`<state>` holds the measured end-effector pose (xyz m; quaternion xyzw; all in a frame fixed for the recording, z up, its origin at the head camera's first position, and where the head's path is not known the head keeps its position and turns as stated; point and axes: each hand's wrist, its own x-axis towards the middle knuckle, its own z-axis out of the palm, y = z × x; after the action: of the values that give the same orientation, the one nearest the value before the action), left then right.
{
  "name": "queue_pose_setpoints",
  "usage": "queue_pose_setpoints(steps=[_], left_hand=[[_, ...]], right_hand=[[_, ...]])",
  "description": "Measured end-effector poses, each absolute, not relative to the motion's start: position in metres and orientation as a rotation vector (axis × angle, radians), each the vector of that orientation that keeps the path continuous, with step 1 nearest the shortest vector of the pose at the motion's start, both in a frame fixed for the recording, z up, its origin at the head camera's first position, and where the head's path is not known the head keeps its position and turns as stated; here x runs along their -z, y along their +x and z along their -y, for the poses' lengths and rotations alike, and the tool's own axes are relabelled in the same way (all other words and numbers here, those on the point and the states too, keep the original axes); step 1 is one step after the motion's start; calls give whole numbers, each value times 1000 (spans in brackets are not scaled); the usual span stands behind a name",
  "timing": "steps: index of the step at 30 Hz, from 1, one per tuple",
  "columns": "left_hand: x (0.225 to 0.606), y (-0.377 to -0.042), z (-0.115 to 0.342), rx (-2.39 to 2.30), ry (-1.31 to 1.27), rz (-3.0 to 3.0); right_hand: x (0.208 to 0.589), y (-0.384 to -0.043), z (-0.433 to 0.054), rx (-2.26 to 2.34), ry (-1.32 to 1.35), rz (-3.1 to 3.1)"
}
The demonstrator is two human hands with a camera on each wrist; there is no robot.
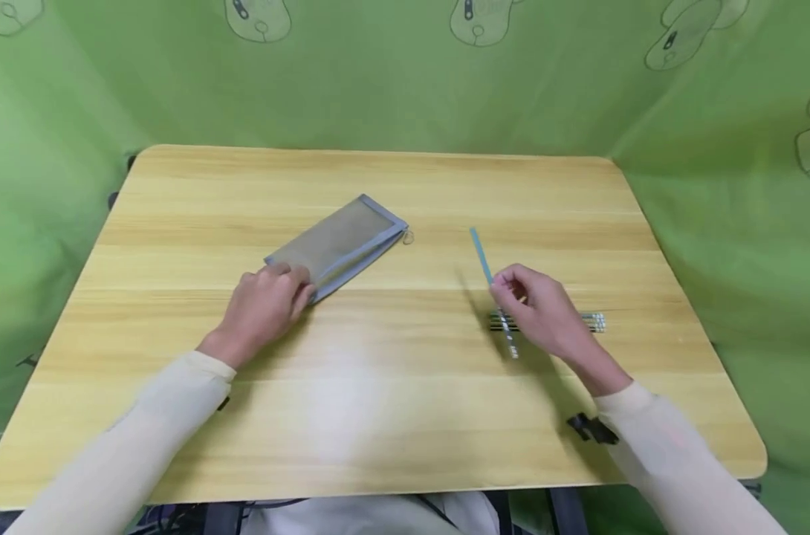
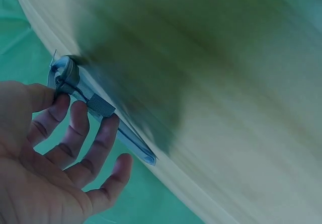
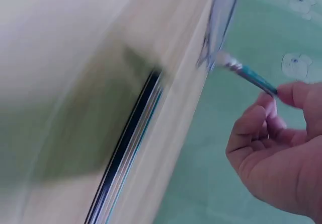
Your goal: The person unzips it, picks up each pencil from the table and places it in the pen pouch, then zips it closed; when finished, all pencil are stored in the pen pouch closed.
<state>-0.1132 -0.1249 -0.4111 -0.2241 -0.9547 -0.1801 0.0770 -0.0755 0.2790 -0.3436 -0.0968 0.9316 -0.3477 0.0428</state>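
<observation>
A grey mesh zip pouch (image 1: 331, 238) with blue-grey edging lies slantwise left of the table's middle. At its near corner my left hand (image 1: 267, 301) pinches the edge between thumb and fingers; the left wrist view shows the zip end and a fabric tab (image 2: 101, 105) at the fingertips. My right hand (image 1: 539, 308) holds a blue pencil (image 1: 481, 255) above the table, pinched between thumb and fingers. A pale tip and silvery band (image 3: 229, 61) show at one end of it. Beneath the right hand lies a row of several pencils (image 1: 594, 322), partly covered by it.
The wooden table (image 1: 391, 416) has rounded corners. A green curtain (image 1: 378, 96) with cartoon prints hangs around its back and sides. A small ring (image 1: 408, 237) hangs from the pouch's far right corner.
</observation>
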Motion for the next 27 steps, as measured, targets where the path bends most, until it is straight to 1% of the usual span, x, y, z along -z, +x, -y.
queue_pose_setpoints(steps=[6,10,17,27], left_hand=[[413,-122,116,536,-674,2851],[414,-124,119,542,-639,2845],[416,-124,122,555,-612,2839],[413,-125,115,612,-620,2849]], right_hand=[[360,-111,-228,1456,64,-2418],[373,-128,-194,1648,213,-2126],[393,-147,-158,1856,405,-1802],[405,-167,-137,1946,542,-1742]])
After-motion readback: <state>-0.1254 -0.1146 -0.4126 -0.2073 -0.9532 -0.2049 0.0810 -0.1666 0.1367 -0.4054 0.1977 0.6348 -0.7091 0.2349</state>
